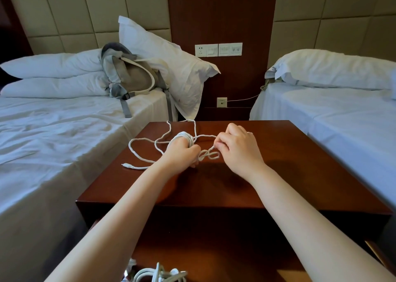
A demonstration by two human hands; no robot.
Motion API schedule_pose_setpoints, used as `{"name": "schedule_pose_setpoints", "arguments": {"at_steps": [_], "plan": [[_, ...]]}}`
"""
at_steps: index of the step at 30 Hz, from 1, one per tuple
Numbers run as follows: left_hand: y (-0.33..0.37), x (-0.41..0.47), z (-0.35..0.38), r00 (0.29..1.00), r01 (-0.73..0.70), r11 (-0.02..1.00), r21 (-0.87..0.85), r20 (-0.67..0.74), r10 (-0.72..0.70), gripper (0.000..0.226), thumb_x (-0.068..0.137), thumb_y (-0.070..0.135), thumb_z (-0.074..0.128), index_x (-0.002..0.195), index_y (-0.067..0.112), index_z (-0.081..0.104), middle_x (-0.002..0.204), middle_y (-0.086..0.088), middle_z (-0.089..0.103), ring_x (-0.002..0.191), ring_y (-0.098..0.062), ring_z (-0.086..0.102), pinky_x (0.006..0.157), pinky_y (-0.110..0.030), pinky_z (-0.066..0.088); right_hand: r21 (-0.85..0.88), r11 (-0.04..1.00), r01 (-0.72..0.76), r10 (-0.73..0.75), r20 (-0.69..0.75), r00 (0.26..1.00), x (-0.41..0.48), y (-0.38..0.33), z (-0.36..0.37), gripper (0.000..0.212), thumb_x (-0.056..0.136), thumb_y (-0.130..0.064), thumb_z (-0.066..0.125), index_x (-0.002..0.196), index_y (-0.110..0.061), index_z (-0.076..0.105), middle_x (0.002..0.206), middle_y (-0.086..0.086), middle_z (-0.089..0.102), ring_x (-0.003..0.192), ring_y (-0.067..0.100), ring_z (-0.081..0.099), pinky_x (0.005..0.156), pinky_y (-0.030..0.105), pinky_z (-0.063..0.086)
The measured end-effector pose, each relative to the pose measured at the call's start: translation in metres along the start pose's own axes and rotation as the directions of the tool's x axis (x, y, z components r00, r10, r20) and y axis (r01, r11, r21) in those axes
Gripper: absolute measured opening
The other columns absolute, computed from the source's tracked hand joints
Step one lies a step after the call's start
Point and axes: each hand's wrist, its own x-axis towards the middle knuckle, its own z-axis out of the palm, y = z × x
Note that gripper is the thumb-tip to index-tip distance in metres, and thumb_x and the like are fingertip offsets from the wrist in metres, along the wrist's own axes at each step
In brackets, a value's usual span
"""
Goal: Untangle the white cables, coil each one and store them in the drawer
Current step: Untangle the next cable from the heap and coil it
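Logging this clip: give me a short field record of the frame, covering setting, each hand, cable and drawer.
setting: wooden nightstand between two beds
left: left hand grips a wound coil of white cable
right: right hand pinches a strand running from the coil
loose cable: loops lying on the nightstand top, connector end free
drawer: drawer open, stored cables inside
other: grey backpack on the left bed

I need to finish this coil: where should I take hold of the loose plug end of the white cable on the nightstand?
On the white cable, pinch the stiff sleeve just behind its small plug, coming from above: it lies flat on the dark wooden nightstand, clear of the loops, left of the left hand.
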Motion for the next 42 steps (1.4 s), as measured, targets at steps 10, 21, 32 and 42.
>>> {"name": "schedule_pose_setpoints", "arguments": {"at_steps": [10, 21, 32, 42], "plan": [[0.003, -0.009, -0.012, 0.998, -0.045, 0.978, -0.202, 0.027, 0.052, 0.029, 0.092, 0.019, 0.052, 0.070, 0.002, 0.056, 0.058, -0.009, 0.050, 0.052, -0.013, 0.047, 0.053, -0.019, 0.041, -0.161, 0.982, -0.097, 0.090, -0.047, 0.995, 0.001, 0.000, -0.002, 0.017, 0.094, -0.020, 0.054, 0.091, -0.010, 0.068, 0.085, 0.006, 0.054, 0.080, 0.022, 0.050, 0.065, 0.033, 0.038], [0.001, -0.019, -0.018, 0.985, 0.039, 0.969, -0.243, 0.171, 0.004, 0.034, 0.091, 0.033, 0.056, 0.072, 0.005, 0.053, 0.068, -0.015, 0.053, 0.064, -0.025, 0.047, 0.062, -0.033, 0.039, -0.232, 0.950, -0.209, 0.233, 0.079, 0.969, 0.001, 0.004, -0.007, 0.027, 0.100, -0.029, 0.040, 0.113, -0.019, 0.062, 0.104, 0.003, 0.052, 0.097, 0.017, 0.046, 0.076, 0.028, 0.034], [-0.002, -0.014, -0.007, 0.991, -0.122, 0.943, -0.310, 0.020, 0.135, 0.030, 0.091, 0.021, 0.058, 0.062, 0.016, 0.054, 0.047, 0.002, 0.047, 0.046, -0.012, 0.041, 0.048, -0.026, 0.036, -0.164, 0.980, -0.112, 0.138, 0.155, 0.978, -0.003, -0.004, -0.010, 0.027, 0.098, -0.023, 0.044, 0.120, -0.022, 0.061, 0.109, 0.003, 0.055, 0.105, 0.021, 0.046, 0.087, 0.040, 0.041], [0.002, -0.013, -0.011, 0.967, -0.243, 0.888, -0.390, -0.173, 0.188, 0.027, 0.094, 0.017, 0.054, 0.070, 0.006, 0.055, 0.049, 0.004, 0.049, 0.049, -0.007, 0.042, 0.050, -0.015, 0.037, -0.080, 0.997, -0.019, 0.049, 0.379, 0.924, -0.001, -0.006, -0.015, 0.026, 0.096, -0.032, 0.047, 0.114, -0.030, 0.066, 0.108, -0.004, 0.056, 0.109, 0.016, 0.044, 0.090, 0.032, 0.037]]}}
